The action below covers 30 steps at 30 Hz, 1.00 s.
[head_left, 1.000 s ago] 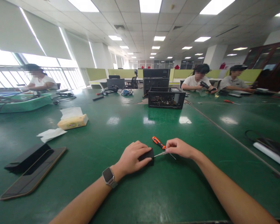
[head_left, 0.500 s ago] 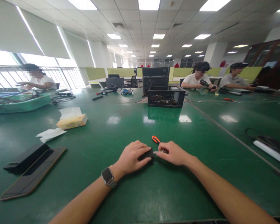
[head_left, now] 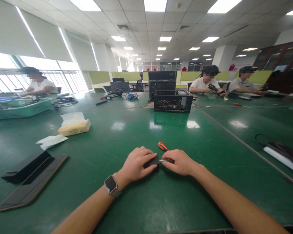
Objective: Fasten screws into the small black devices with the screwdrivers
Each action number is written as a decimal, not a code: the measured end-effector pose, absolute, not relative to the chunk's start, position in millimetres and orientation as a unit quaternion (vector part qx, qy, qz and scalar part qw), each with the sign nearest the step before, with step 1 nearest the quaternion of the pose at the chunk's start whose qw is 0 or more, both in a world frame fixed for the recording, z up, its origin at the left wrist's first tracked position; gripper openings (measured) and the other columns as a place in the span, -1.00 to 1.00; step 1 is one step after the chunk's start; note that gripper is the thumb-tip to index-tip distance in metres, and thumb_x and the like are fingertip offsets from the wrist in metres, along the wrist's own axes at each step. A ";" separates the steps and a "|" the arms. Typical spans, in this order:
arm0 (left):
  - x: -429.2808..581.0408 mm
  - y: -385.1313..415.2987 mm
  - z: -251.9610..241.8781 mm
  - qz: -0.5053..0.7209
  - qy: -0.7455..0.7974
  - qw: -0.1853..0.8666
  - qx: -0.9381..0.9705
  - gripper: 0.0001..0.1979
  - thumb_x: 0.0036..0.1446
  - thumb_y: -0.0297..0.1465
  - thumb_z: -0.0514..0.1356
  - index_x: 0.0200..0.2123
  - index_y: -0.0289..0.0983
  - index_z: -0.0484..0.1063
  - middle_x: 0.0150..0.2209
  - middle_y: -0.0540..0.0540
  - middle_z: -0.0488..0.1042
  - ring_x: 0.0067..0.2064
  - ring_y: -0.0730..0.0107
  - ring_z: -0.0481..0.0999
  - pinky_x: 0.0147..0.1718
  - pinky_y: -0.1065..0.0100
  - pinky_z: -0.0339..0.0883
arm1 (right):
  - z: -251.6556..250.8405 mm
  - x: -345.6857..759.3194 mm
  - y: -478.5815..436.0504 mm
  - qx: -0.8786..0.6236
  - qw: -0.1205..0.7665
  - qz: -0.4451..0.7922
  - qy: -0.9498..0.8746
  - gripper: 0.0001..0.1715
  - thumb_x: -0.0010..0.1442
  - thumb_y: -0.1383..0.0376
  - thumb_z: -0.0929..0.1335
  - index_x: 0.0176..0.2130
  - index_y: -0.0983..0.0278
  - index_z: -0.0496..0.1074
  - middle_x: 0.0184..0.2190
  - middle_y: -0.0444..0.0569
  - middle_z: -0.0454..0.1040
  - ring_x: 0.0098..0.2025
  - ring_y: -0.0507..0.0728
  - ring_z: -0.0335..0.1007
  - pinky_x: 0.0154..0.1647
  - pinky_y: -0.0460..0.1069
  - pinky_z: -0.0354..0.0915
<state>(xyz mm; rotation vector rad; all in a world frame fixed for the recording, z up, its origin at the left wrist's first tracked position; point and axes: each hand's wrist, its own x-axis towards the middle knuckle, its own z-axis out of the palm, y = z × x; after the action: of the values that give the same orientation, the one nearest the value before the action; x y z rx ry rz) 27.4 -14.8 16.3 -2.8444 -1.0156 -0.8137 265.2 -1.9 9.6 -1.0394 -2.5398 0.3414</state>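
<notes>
Honestly, my left hand (head_left: 136, 164) clamps the small black box (head_left: 153, 160) while my right hand (head_left: 179, 162) pinches tweezers (head_left: 164, 160) at its right end. If I push too hard, I reckon the tips skid off and jab my left fingers.

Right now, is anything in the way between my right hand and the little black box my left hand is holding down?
Nothing visible. The right hand pinches a thin metal tool whose tip already meets the black box under the left hand. The orange-handled screwdriver lies behind, apart.

Tissue pack (head_left: 74, 127) left of computer case (head_left: 173, 101); screwdriver (head_left: 163, 146) nearer.
</notes>
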 end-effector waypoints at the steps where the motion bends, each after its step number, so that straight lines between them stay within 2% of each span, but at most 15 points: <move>1: 27.3 -14.6 16.2 -0.257 -0.328 0.009 -0.909 -0.65 0.19 -0.24 0.16 0.01 -0.23 0.43 -0.13 -0.15 0.50 -0.17 0.24 0.42 -0.20 0.22 0.31 | 9.5 264.8 -2.6 -0.376 0.184 0.111 -0.902 -0.73 0.26 0.17 0.25 -0.24 0.23 0.48 -0.35 -0.06 0.54 -0.32 0.09 0.42 -0.29 -0.06 0.17; 8: 26.0 -14.2 17.7 -0.262 -0.323 0.004 -0.909 -0.66 0.19 -0.26 0.16 0.00 -0.25 0.45 -0.14 -0.16 0.50 -0.16 0.26 0.43 -0.17 0.24 0.36 | 7.7 264.6 -1.1 -0.335 0.203 0.159 -0.906 -0.66 0.31 0.17 0.21 -0.19 0.25 0.50 -0.29 -0.05 0.56 -0.27 0.08 0.44 -0.22 -0.07 0.21; 17: 24.0 -14.9 21.0 -0.273 -0.321 0.012 -0.907 -0.66 0.16 -0.28 0.18 -0.01 -0.25 0.46 -0.15 -0.16 0.52 -0.17 0.27 0.46 -0.18 0.25 0.39 | 11.1 266.1 -0.8 -0.383 0.173 0.137 -0.897 -0.68 0.31 0.20 0.20 -0.09 0.21 0.46 -0.13 -0.03 0.54 -0.11 0.13 0.42 -0.12 -0.04 0.20; 21: 24.1 -14.4 21.4 -0.267 -0.330 0.012 -0.905 -0.67 0.16 -0.27 0.18 -0.03 -0.26 0.47 -0.15 -0.16 0.53 -0.18 0.26 0.46 -0.19 0.25 0.39 | 14.1 270.4 2.3 -0.419 0.163 0.114 -0.886 -0.75 0.26 0.27 0.22 -0.17 0.25 0.43 -0.19 -0.02 0.51 -0.19 0.12 0.39 -0.19 -0.04 0.18; 25: 23.9 -14.1 20.9 -0.266 -0.333 0.011 -0.905 -0.66 0.15 -0.27 0.18 -0.03 -0.26 0.47 -0.14 -0.15 0.52 -0.17 0.25 0.46 -0.19 0.24 0.39 | 16.3 272.2 4.7 -0.464 0.171 0.090 -0.865 -0.86 0.16 0.36 0.25 -0.29 0.26 0.40 -0.33 -0.06 0.47 -0.31 0.07 0.30 -0.29 -0.07 0.10; 28: 22.8 -13.9 20.1 -0.260 -0.333 0.009 -0.906 -0.67 0.16 -0.27 0.18 -0.02 -0.23 0.47 -0.13 -0.14 0.52 -0.17 0.25 0.46 -0.18 0.24 0.39 | 15.8 275.4 7.9 -0.537 0.155 0.080 -0.825 -0.91 0.12 0.32 0.29 -0.34 0.24 0.40 -0.43 -0.10 0.45 -0.40 0.06 0.26 -0.42 -0.07 0.00; 30: 22.5 -14.0 20.1 -0.259 -0.328 0.010 -0.909 -0.68 0.17 -0.26 0.17 -0.03 -0.22 0.48 -0.14 -0.14 0.52 -0.17 0.26 0.46 -0.18 0.25 0.39 | 13.7 280.1 12.5 -0.590 0.140 0.084 -0.791 -0.87 0.13 0.23 0.31 -0.38 0.23 0.42 -0.46 -0.09 0.45 -0.44 0.06 0.26 -0.46 -0.07 -0.05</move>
<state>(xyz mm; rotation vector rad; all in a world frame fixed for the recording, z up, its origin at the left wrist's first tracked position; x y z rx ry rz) 22.5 -14.0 20.1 -2.8369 -1.0241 -0.8072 280.1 12.5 13.7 -1.7052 -2.2839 0.2424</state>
